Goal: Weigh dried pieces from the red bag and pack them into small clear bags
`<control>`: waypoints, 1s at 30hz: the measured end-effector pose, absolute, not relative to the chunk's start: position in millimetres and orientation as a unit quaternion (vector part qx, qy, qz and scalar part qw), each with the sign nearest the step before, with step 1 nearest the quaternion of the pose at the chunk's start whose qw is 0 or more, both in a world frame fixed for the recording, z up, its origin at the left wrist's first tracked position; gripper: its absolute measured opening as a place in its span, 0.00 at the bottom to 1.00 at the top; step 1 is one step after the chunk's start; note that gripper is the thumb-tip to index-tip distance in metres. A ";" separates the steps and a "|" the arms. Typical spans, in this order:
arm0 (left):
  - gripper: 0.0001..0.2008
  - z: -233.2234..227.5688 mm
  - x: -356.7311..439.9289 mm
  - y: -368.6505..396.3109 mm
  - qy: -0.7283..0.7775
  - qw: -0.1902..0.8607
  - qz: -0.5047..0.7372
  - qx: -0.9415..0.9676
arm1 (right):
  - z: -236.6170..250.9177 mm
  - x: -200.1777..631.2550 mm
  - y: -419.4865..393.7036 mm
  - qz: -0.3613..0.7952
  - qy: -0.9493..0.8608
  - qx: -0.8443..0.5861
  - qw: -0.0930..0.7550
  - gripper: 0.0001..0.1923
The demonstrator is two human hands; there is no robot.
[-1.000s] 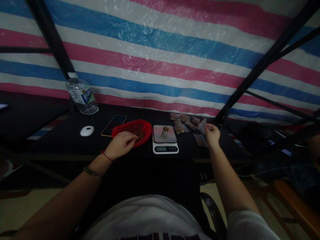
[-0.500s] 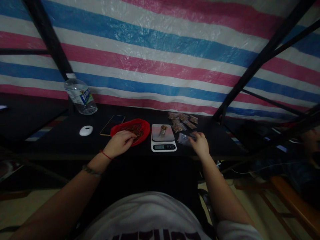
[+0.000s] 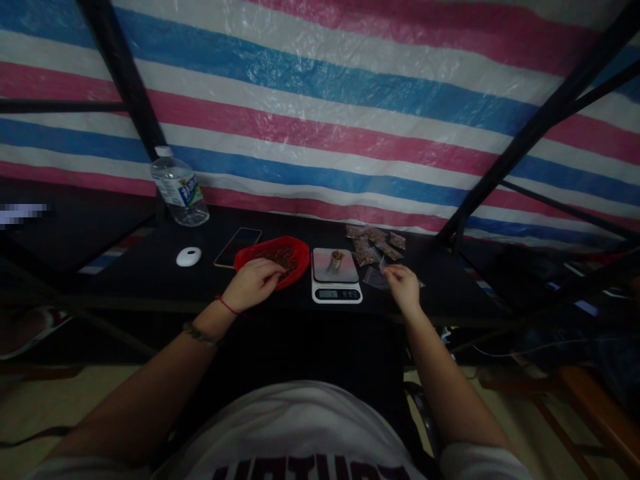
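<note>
Several right-hand fingers [image 3: 392, 269], nearly together, pinch a clear bag [image 3: 383, 263].

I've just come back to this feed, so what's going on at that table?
A person has their left hand at the red plastic bag, fingers down by the brown pieces in it. Their right hand pinches a small clear bag to the right of the digital scale. On the scale stands a small cup topped with similar brown pieces. Several filled bags lie just beyond the right hand.
</note>
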State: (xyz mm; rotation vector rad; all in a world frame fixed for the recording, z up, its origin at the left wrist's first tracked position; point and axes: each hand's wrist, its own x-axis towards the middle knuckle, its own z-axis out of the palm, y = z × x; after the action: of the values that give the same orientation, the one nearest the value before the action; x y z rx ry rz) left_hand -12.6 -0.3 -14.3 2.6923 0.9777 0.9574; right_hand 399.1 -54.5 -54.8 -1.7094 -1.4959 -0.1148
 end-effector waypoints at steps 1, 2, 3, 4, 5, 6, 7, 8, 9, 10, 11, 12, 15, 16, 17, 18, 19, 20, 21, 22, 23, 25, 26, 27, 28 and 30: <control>0.11 -12.2 -10.7 -3.0 0.326 0.066 0.328 0.884 | -45.2 393.8 -56.2 -0.048 -0.590 -0.667 0.452 0.15; 0.11 -9.8 -8.1 -6.6 0.330 0.075 0.342 0.877 | -34.2 385.5 -58.6 -0.049 -0.590 -0.649 0.478 0.15; 0.11 -7.1 -4.7 -11.4 0.335 0.090 0.358 0.867 | -22.3 374.2 -61.5 -0.045 -0.599 -0.628 0.495 0.14; 0.10 -4.3 -0.8 -17.0 0.340 0.110 0.375 0.855 | -10.1 360.3 -64.9 -0.043 -0.619 -0.600 0.505 0.13; 0.10 -1.3 3.5 -23.3 0.344 0.137 0.397 0.840 | 1.8 344.3 -68.6 -0.049 -0.645 -0.572 0.504 0.12; 0.09 1.6 7.8 -30.0 0.343 0.173 0.412 0.826 | 13.1 327.0 -72.4 -0.059 -0.677 -0.545 0.491 0.11; 0.09 4.4 11.9 -36.6 0.339 0.215 0.423 0.812 | 23.2 309.1 -76.0 -0.069 -0.714 -0.516 0.469 0.10; 0.10 6.8 15.5 -42.7 0.337 0.267 0.422 0.798 | 31.9 291.6 -79.2 -0.076 -0.751 -0.490 0.437 0.09; 0.12 8.9 18.5 -48.1 0.334 0.325 0.418 0.780 | 39.0 275.0 -81.7 -0.084 -0.781 -0.471 0.401 0.09; 0.13 10.6 20.6 -52.2 0.327 0.374 0.420 0.760 | 44.5 259.9 -83.3 -0.094 -0.803 -0.455 0.373 0.08; 0.14 11.9 21.8 -55.0 0.320 0.414 0.424 0.739 | 48.6 246.7 -83.9 -0.102 -0.820 -0.442 0.349 0.08; 0.15 12.9 22.2 -56.5 0.317 0.442 0.432 0.719 | 51.5 235.6 -83.5 -0.109 -0.832 -0.431 0.331 0.08; 0.14 14.4 19.5 -54.6 0.336 0.467 0.466 0.672 | 55.2 214.2 -77.7 -0.117 -0.849 -0.410 0.312 0.09; 0.13 14.5 18.0 -52.7 0.346 0.467 0.476 0.660 | 55.3 210.4 -75.1 -0.115 -0.851 -0.407 0.312 0.09; 0.13 14.5 16.7 -50.6 0.354 0.468 0.484 0.649 | 55.0 207.6 -72.5 -0.111 -0.851 -0.407 0.313 0.09; 0.12 14.2 15.6 -48.6 0.358 0.472 0.491 0.639 | 54.1 205.7 -70.2 -0.106 -0.851 -0.407 0.314 0.09; 0.11 13.8 14.8 -46.9 0.359 0.477 0.496 0.631 | 52.6 204.4 -68.4 -0.100 -0.850 -0.409 0.316 0.09; 0.11 13.1 14.4 -45.3 0.360 0.481 0.498 0.625 | 50.6 203.5 -67.0 -0.093 -0.848 -0.413 0.319 0.09; 0.10 12.2 14.3 -44.1 0.362 0.484 0.498 0.622 | 48.1 202.8 -66.0 -0.086 -0.843 -0.420 0.325 0.09; 0.10 11.2 14.3 -43.0 0.363 0.484 0.497 0.622 | 45.1 202.2 -65.5 -0.079 -0.834 -0.432 0.335 0.09; 0.10 10.1 14.4 -42.1 0.365 0.481 0.496 0.624 | 42.0 201.5 -65.3 -0.074 -0.820 -0.446 0.351 0.09; 0.10 7.7 14.4 -40.5 0.370 0.469 0.491 0.634 | 35.9 199.8 -65.9 -0.063 -0.788 -0.474 0.388 0.09; 0.10 6.6 14.3 -39.8 0.372 0.462 0.488 0.640 | 33.4 198.6 -66.6 -0.049 -0.778 -0.479 0.404 0.09; 0.10 5.5 14.1 -39.3 0.373 0.454 0.484 0.648 | 31.2 197.1 -67.6 -0.025 -0.774 -0.476 0.417 0.09; 0.10 4.4 14.0 -39.0 0.374 0.444 0.480 0.658 | 29.5 195.3 -69.0 0.008 -0.776 -0.468 0.423 0.10; 0.10 2.4 14.3 -39.5 0.373 0.422 0.471 0.679 | 26.8 191.2 -72.7 0.088 -0.782 -0.454 0.418 0.12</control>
State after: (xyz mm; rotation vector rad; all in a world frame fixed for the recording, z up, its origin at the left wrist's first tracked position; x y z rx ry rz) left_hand 14.3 -39.5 2.4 1.6997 0.9339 1.1795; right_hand 191.2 -72.7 26.8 -1.1380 -1.9626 0.2210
